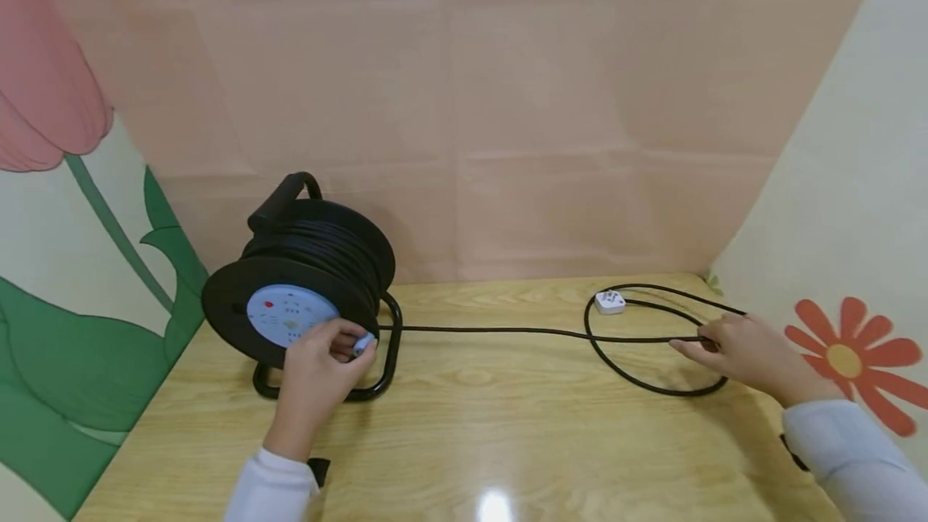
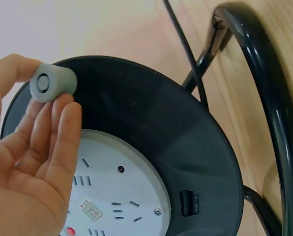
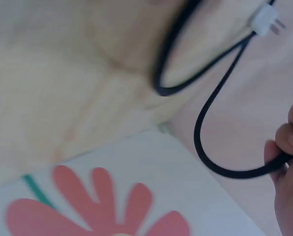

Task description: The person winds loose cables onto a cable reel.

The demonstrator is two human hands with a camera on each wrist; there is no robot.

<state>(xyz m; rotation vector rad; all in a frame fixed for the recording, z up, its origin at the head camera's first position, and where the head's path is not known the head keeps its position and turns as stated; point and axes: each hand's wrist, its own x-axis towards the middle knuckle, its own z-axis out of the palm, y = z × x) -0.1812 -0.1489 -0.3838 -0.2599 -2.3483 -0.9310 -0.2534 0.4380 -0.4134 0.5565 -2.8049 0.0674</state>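
A black cable reel (image 1: 319, 244) stands on its tubular frame at the left of the table, wound with black cable. On its front is a pale socket panel (image 2: 129, 179) with a red button. My left hand (image 1: 322, 365) pinches the grey crank knob (image 2: 63, 82) at the rim of the reel's disc, between thumb and fingers. From the reel the cable (image 1: 493, 329) runs rightward along the table to my right hand (image 1: 750, 353), which grips it. Near that hand the cable loops, ending in a white plug (image 1: 610, 302) with its pins showing.
The wood-grain table (image 1: 464, 425) extends between both hands. A pinkish covering (image 1: 507, 143) hangs behind it. Side panels with a painted tulip (image 1: 51, 79) and a red flower (image 1: 844, 361) border it left and right.
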